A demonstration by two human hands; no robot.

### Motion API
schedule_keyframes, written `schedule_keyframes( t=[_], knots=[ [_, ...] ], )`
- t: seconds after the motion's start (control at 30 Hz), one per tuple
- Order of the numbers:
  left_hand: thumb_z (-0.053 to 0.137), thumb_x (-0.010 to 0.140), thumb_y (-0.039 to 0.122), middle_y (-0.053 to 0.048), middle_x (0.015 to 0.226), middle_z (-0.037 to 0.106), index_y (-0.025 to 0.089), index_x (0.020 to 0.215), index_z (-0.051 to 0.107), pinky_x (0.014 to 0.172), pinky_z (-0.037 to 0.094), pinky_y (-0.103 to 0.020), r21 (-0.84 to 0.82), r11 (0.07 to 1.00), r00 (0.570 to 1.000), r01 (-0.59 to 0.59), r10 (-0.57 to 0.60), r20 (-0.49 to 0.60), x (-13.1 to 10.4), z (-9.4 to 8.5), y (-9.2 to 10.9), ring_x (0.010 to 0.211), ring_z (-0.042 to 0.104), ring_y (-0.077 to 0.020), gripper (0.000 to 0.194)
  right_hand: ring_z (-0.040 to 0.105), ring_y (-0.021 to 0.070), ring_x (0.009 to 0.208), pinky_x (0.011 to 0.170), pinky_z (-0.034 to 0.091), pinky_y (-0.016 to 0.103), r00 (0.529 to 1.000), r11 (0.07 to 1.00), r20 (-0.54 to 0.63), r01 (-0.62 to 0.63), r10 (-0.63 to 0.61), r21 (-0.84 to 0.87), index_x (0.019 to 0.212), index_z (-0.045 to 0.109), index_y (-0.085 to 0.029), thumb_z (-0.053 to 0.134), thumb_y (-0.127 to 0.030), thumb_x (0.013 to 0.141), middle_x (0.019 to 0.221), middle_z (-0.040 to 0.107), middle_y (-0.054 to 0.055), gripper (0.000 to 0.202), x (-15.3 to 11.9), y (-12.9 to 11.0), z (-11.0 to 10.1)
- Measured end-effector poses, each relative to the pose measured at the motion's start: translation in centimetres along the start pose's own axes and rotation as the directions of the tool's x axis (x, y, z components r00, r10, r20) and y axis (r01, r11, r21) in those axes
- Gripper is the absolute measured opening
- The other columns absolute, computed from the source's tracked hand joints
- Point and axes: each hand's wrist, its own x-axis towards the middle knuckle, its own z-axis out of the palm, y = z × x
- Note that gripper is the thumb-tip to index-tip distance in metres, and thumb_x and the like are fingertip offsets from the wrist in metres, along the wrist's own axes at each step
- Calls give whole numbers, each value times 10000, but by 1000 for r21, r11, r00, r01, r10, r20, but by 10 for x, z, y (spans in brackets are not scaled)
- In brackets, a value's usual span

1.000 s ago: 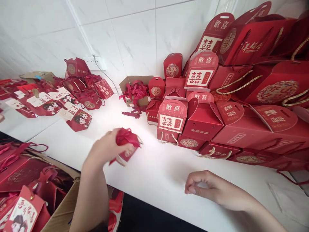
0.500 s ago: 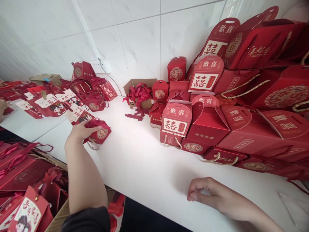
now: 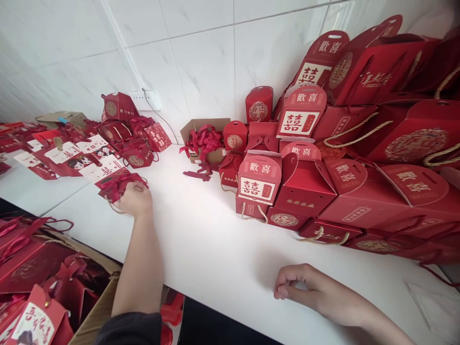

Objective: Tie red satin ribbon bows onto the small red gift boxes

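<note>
My left hand (image 3: 136,199) is closed at the right end of a small red gift box (image 3: 114,190) with a dark red ribbon bow (image 3: 118,183) on top. Its fingertips are partly hidden against the box. Right behind this box stands a gift box with a white, red-lettered tag (image 3: 104,168), at the end of a row of similar tagged boxes (image 3: 66,154). Over the table's near right part, my right hand (image 3: 300,286) is loosely curled, thumb against forefinger, with nothing visible in it.
Red gift boxes with rope handles (image 3: 294,196) are stacked on the right against the tiled wall (image 3: 201,62). A cardboard box of red ribbons (image 3: 204,141) stands at the back, loose ribbon pieces (image 3: 197,173) before it. At lower left, a carton (image 3: 95,306) holds finished-looking red boxes.
The small gift box has moved left, up against the tagged row. My left hand has shifted from its top left to its right end. My right hand has stayed curled in place.
</note>
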Motion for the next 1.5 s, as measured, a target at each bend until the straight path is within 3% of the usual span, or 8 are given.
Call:
schedule_keyframes(
  t=[0.37, 0.6, 0.67, 0.8, 1.07, 1.23, 1.4, 1.5],
  knots=[
    [615, 823, 407, -269, 1343, 391, -47, 1306, 384, 998, 360, -518, -113, 991, 997, 74, -72, 24, 22, 15, -19, 1279, 413, -406, 703, 640, 203, 917, 840, 483, 304, 999, 996, 3, 40, -40, 83, 936, 718, -184, 560, -442, 952, 969, 725, 48, 304, 5, 1, -1],
    [549, 883, 398, -66, 1134, 650, 169, 1105, 657, 977, 459, -335, -330, 885, 926, -327, 370, 73, -19, 15, 79, 1072, 593, -219, 337, 642, 182, 930, 833, 475, 275, 991, 962, -47, 112, -127, -248, 1024, 708, -245, 541, -347, 965, 1004, 716, 19, 204, -6, -35, -11],
    [531, 895, 468, -31, 1176, 644, 236, 1130, 671, 901, 503, -271, -434, 780, 848, -452, 527, 64, -50, 7, 119, 1024, 613, -176, 359, 645, 173, 925, 828, 474, 269, 985, 927, -36, 146, -168, -346, 1044, 697, -263, 525, -342, 976, 1006, 717, 7, 201, -12, -53, -20],
    [711, 790, 474, -86, 1217, 566, 231, 1230, 639, 906, 509, -324, -684, 339, 485, -646, 874, -25, -106, -7, 177, 1070, 580, -218, 508, 650, 180, 944, 854, 481, 280, 949, 841, -38, 259, -314, -475, 1056, 683, -260, 497, -373, 1000, 1021, 714, 15, 224, -19, -93, -37],
    [788, 765, 349, -78, 1074, 689, 261, 773, 780, 807, 503, -374, -829, 83, 328, -553, 936, -125, -114, -33, 169, 904, 598, -212, 89, 671, 198, 889, 768, 541, 277, 838, 693, -110, 360, -534, -624, 1028, 662, -264, 498, -322, 1002, 998, 700, 47, 176, -41, -127, -50],
    [762, 770, 457, -82, 759, 755, 306, 704, 807, 623, 474, -357, -948, 51, 54, -313, 998, 36, -99, -53, 139, 619, 570, -196, 171, 667, 209, 880, 732, 560, 278, 768, 606, -56, 456, -638, -652, 1032, 664, -263, 547, -233, 969, 951, 694, 66, 136, -61, -130, -56],
    [732, 826, 373, -87, 914, 778, 292, 885, 820, 728, 490, -306, -968, 155, -324, -196, 922, 213, -117, -20, 145, 787, 620, -196, 133, 593, 207, 1150, 935, 533, 321, 742, 509, -10, 449, -670, -734, 1034, 706, -247, 566, -179, 952, 1255, 614, 76, 176, -37, -129, -45],
    [737, 822, 255, -64, 1041, 730, 312, 859, 818, 888, 479, -293, -953, 197, -369, -230, 889, 272, -127, -4, 151, 978, 611, -201, 106, 433, 270, 1356, 1069, 450, 448, 796, 411, -7, 305, -606, -859, 954, 737, -225, 583, -158, 935, 1427, 511, 86, 169, -7, -117, -30]
  ],
)
